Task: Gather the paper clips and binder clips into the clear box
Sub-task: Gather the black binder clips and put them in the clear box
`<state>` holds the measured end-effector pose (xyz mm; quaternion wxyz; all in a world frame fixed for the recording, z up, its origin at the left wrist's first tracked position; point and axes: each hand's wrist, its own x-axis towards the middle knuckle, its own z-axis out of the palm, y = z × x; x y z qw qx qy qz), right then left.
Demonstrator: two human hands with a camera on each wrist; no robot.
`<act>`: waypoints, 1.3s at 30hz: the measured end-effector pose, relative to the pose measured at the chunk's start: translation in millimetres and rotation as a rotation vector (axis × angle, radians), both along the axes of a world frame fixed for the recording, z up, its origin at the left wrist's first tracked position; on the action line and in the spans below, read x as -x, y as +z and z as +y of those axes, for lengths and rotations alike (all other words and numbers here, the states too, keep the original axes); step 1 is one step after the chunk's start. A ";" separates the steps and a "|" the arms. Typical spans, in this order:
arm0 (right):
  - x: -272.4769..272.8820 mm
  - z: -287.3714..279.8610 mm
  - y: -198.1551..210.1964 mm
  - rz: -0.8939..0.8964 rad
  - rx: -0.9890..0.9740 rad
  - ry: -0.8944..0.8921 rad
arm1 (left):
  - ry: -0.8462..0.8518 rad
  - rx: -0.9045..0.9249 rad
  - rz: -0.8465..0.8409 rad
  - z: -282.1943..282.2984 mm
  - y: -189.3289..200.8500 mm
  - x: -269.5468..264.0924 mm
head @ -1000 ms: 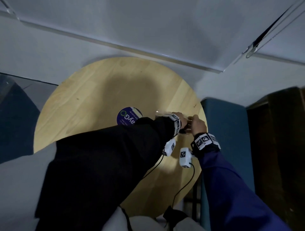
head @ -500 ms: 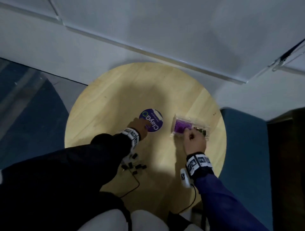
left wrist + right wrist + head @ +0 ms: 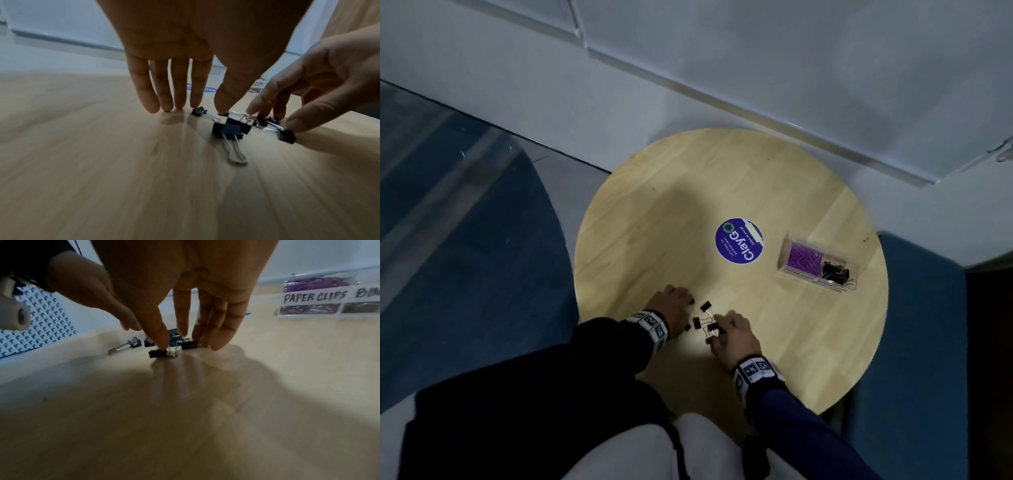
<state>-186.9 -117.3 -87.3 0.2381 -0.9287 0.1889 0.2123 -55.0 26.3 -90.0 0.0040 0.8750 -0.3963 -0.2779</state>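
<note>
The clear box (image 3: 816, 262) stands on the right of the round wooden table (image 3: 654, 212); purple paper clips (image 3: 804, 257) fill its left compartment and black binder clips (image 3: 835, 270) its right. Several loose black binder clips (image 3: 705, 323) lie near the table's front edge between my hands. My left hand (image 3: 676, 306) has straight fingers (image 3: 179, 91) with their tips on the wood beside one clip (image 3: 198, 111). My right hand (image 3: 174, 342) pinches two clips: its thumb presses one (image 3: 157, 353) and its fingers touch another (image 3: 189, 345).
A round purple sticker (image 3: 739, 241) is stuck at the table's middle. A white wall rises behind the table. Blue carpet (image 3: 465, 257) lies to the left and a blue seat (image 3: 914, 325) stands to the right. My knees are under the front edge.
Both hands left the box, which now stands alone at the right, and came back toward me to the loose binder clips. The head view swung down and left.
</note>
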 end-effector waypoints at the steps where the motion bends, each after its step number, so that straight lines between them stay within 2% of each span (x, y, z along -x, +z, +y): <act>1: 3.3 -1.0 0.4 -0.006 0.003 -0.008 | 0.024 0.035 -0.017 1.9 1.3 2.4; 4: 11.2 -4.3 3.4 -0.018 0.011 -0.020 | 0.146 0.057 -0.010 8.5 5.3 8.0; 7: 14.5 -4.9 5.0 0.007 0.047 0.000 | 0.246 -0.060 0.103 14.0 7.7 12.4; 12: 10.5 -4.0 -1.0 0.056 0.092 -0.068 | 0.129 -0.134 0.168 13.8 2.5 21.0; 16: 13.9 -2.4 3.1 0.027 0.093 -0.159 | 0.168 -0.127 0.167 16.4 5.4 24.8; 19: 20.1 -1.5 7.5 -0.017 0.067 -0.105 | 0.196 -0.072 0.177 20.4 4.4 25.1; 22: 18.8 -1.2 7.9 0.016 0.082 -0.009 | 0.096 -0.058 0.134 20.8 3.8 27.0; 31: 17.8 -8.8 3.5 0.027 0.119 -0.047 | -0.008 -0.113 0.031 19.0 2.4 28.0; 33: 21.3 -8.7 4.4 -0.003 0.087 -0.081 | 0.094 -0.061 0.088 18.7 5.6 27.1; 37: 28.0 -8.7 8.1 0.045 0.077 -0.010 | 0.416 0.102 0.242 17.1 11.1 21.3; 39: 28.4 -9.5 7.4 0.041 0.086 -0.002 | 0.494 0.148 0.290 14.7 10.4 18.8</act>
